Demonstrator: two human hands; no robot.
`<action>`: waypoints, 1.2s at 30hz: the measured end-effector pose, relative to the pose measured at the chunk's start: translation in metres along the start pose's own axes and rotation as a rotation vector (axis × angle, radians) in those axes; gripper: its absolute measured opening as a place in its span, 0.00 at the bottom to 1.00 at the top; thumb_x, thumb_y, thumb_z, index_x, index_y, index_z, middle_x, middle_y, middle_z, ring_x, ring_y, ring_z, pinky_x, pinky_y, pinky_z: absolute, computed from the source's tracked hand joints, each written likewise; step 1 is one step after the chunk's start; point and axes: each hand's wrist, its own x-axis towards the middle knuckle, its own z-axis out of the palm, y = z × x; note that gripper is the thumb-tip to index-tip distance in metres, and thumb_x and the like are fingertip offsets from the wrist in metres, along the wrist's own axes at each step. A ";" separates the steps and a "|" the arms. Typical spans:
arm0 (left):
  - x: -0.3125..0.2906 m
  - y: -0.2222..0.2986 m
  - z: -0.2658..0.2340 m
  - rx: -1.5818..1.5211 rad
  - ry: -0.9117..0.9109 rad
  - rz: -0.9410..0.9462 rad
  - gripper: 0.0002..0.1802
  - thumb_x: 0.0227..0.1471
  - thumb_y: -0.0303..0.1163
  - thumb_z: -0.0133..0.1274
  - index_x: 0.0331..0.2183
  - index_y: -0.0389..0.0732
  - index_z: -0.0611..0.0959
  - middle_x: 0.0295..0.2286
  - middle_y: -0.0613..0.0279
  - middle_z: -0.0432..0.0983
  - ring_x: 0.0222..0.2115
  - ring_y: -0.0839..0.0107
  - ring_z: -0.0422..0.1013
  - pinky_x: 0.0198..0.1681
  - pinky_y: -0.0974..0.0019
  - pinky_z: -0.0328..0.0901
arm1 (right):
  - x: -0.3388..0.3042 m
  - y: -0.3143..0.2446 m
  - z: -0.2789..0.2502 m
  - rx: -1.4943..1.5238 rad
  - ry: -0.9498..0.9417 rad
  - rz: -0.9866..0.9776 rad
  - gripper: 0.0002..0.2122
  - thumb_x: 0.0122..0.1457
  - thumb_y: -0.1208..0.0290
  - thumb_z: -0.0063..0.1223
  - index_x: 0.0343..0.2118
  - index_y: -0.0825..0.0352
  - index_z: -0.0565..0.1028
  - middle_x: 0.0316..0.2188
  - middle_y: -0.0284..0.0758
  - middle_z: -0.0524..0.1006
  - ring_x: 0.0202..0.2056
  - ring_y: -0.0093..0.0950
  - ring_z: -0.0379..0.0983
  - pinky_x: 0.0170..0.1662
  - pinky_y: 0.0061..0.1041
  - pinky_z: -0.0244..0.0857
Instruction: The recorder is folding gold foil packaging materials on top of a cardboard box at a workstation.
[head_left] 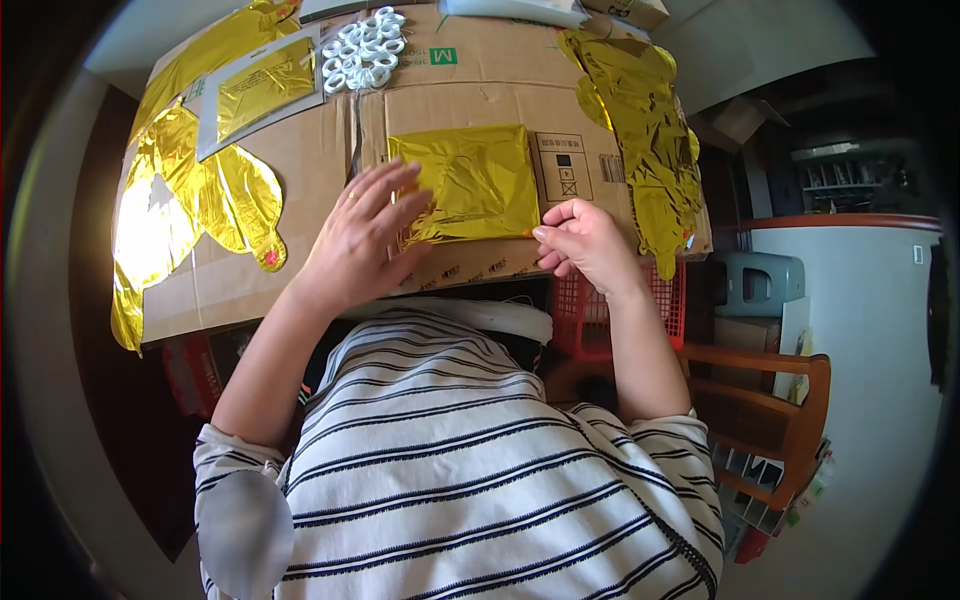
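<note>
A gold foil balloon folded into a flat square [470, 180] lies in front of me on a large cardboard box. My right hand [585, 245] pinches its near right corner between thumb and fingers, where a small orange-red spot shows. Over the square's left edge is my left hand [365, 235], a ring on one finger, its fingers apart; whether they touch the foil I cannot tell. Left of that hand, an unfolded gold foil balloon [235, 200] spreads across the cardboard. Another crumpled gold foil balloon [645, 130] is at the right.
Several white ribbon rolls [365, 48] cluster at the far side, next to a clear packet with folded gold foil [265, 88]. The cardboard box [470, 100] forms the work surface. A red plastic basket [590, 315] and a wooden chair [790, 400] stand at the right.
</note>
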 end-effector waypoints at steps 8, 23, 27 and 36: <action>0.048 -0.034 0.027 0.125 -0.121 0.046 0.56 0.51 0.65 0.57 0.69 0.42 0.57 0.68 0.46 0.51 0.70 0.50 0.45 0.73 0.47 0.40 | 0.003 -0.008 0.009 0.273 -0.041 0.112 0.17 0.61 0.69 0.63 0.46 0.73 0.70 0.35 0.42 0.80 0.33 0.29 0.81 0.36 0.27 0.79; 0.032 -0.018 0.044 0.105 -0.147 0.064 0.56 0.53 0.65 0.55 0.69 0.37 0.57 0.69 0.47 0.51 0.71 0.51 0.44 0.73 0.47 0.38 | -0.019 0.013 0.021 0.379 -0.056 0.258 0.19 0.65 0.58 0.61 0.45 0.70 0.73 0.35 0.43 0.82 0.33 0.29 0.82 0.37 0.28 0.79; 0.031 -0.017 0.045 0.101 -0.147 0.077 0.56 0.53 0.65 0.54 0.68 0.36 0.58 0.68 0.47 0.51 0.71 0.51 0.44 0.73 0.47 0.38 | -0.020 0.015 0.021 0.301 -0.092 0.304 0.21 0.65 0.54 0.60 0.45 0.70 0.74 0.33 0.43 0.82 0.31 0.28 0.82 0.35 0.25 0.79; 0.028 -0.019 0.046 0.163 -0.139 0.142 0.55 0.56 0.68 0.48 0.68 0.35 0.58 0.68 0.45 0.51 0.71 0.50 0.45 0.73 0.46 0.37 | -0.015 0.010 0.030 0.158 -0.053 0.267 0.16 0.66 0.60 0.59 0.42 0.70 0.77 0.31 0.38 0.82 0.27 0.22 0.79 0.27 0.18 0.71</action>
